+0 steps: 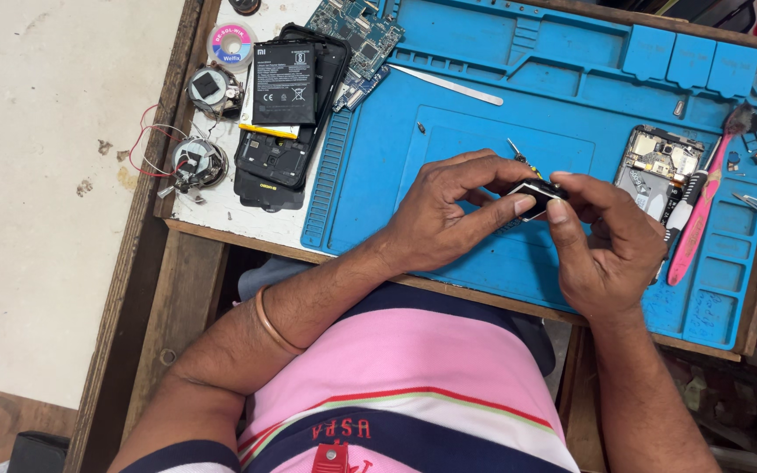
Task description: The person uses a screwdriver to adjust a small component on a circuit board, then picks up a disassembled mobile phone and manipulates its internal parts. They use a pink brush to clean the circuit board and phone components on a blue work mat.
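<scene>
Both my hands meet over the blue repair mat (484, 79) and pinch one small black part with a pale edge (536, 194). My left hand (444, 215) grips its left end between thumb and fingers. My right hand (606, 241) holds the right end with thumb and forefinger. The part is mostly hidden by my fingertips. Just behind it a thin screwdriver or tweezer tip (519, 155) lies on the mat.
An opened phone frame (654, 162) and a pink brush (703, 215) lie at the right of the mat. A metal pry tool (449, 85), a circuit board (357, 35), a black battery on phone shells (284, 83), a solder wick reel (231, 44) and two small motors (196, 162) sit at left.
</scene>
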